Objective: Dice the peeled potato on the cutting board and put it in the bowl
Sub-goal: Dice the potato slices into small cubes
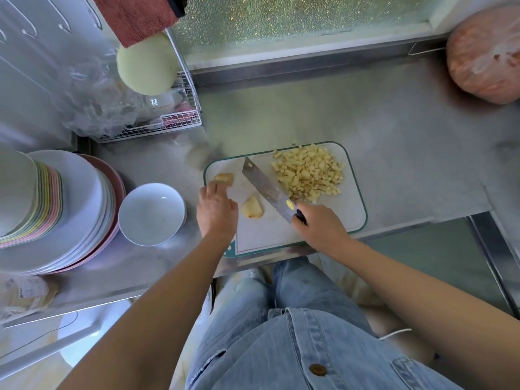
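Note:
A white cutting board (349,218) with a green rim lies on the steel counter. A heap of diced potato (308,171) covers its far right part. Two uncut potato pieces remain: one (224,178) at the board's far left corner, one (252,208) near the middle. My left hand (216,211) reaches to the far-left piece, fingertips touching it. My right hand (320,226) grips the black handle of a cleaver (266,185), whose blade lies between the heap and the pieces. A white bowl (152,213) stands empty left of the board.
Stacks of plates (56,209) fill the counter's left side. A wire rack (168,122) with plastic bags and a pale green lid stands behind the bowl. A wrapped pinkish bundle (486,54) sits at the far right. The counter edge runs just below the board.

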`<state>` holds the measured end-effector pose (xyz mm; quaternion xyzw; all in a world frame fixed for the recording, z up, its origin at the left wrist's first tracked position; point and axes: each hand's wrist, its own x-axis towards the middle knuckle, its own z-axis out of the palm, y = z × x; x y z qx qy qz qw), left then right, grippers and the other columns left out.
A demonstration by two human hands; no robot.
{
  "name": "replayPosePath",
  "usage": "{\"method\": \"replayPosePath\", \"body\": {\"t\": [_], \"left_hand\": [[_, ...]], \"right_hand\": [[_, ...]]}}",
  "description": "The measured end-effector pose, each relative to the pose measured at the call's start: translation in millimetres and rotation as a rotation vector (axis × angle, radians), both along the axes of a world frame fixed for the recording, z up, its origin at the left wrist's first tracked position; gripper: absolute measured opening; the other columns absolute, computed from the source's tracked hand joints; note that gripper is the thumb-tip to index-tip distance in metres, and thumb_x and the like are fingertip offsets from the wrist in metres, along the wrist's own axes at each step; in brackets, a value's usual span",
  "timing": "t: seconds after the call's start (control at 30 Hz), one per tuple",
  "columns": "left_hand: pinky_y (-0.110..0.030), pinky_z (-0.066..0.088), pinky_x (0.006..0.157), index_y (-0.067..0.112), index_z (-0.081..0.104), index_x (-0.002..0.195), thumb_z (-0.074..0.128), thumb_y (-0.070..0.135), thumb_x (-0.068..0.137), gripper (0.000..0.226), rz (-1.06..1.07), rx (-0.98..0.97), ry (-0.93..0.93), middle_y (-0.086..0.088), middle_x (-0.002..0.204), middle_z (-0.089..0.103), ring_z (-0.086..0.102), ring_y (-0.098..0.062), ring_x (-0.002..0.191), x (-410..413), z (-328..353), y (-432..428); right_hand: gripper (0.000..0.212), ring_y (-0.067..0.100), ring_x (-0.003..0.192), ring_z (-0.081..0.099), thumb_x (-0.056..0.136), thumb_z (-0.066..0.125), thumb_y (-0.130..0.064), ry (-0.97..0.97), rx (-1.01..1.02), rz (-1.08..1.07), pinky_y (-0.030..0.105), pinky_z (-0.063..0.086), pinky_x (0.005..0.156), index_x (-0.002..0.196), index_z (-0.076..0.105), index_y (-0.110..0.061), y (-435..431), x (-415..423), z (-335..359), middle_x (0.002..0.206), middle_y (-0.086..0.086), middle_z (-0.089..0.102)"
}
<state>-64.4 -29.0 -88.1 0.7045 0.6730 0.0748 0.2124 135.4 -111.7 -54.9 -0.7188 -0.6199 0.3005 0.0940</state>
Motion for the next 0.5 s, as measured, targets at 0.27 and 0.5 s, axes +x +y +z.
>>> {"method": "replayPosePath", "body": {"t": [0.27, 0.5], "left_hand": [[-0.039, 0.040, 0.094, 0.013, 0.056, 0.126, 0.054, 0.006, 0.093, 0.035, -0.064, 0.041, 0.084, -0.008, 0.130, 0.053, 0.044, -0.030, 0.117, -2, -6, 27], [-0.041, 0.045, 0.090, 0.008, 0.053, 0.117, 0.056, 0.032, 0.095, 0.033, 0.030, -0.036, 0.047, -0.015, 0.117, 0.052, 0.046, -0.032, 0.109, 6, -7, 35]], "right_hand": [[0.028, 0.016, 0.047, 0.030, 0.090, 0.045, -0.019, -0.001, -0.042, -0.046, 0.033, 0.018, 0.047, 0.067, 0.030, -0.015, 4, -4, -13, 0.052, 0.000, 0.034], [0.024, 0.020, 0.050, 0.033, 0.090, 0.045, -0.021, 0.014, -0.062, -0.059, 0.035, 0.022, 0.049, 0.071, 0.036, -0.009, 5, 1, -17, 0.055, 0.004, 0.039]]}}
